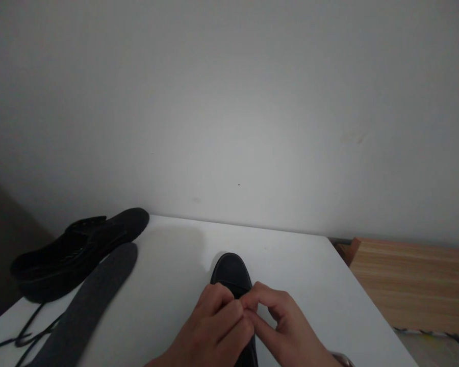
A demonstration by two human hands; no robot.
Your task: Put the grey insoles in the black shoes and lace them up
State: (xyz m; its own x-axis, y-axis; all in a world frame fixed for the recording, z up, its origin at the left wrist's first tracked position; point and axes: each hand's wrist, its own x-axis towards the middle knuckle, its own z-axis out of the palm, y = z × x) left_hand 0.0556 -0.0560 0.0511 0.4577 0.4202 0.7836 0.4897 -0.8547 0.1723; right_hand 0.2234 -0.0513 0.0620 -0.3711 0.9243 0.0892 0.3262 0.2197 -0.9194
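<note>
A black shoe (231, 268) lies on the white table (168, 285), its rounded toe pointing at the wall. Over its middle, my left hand (218, 323) is closed, fingers curled down at the shoe's upper. My right hand (277, 321) meets it there from the right, thumb and forefinger pinched together beside the left fingers. Whatever the fingertips hold is hidden or too small to make out. Both hands cover most of the shoe behind the toe.
At the left stands a second black shoe (72, 260), with a grey insole (95, 300) beside it and a black shoelace (26, 336) nearby. A white wall (229, 127) rises behind the table. Right of the table is a wooden surface (416, 285).
</note>
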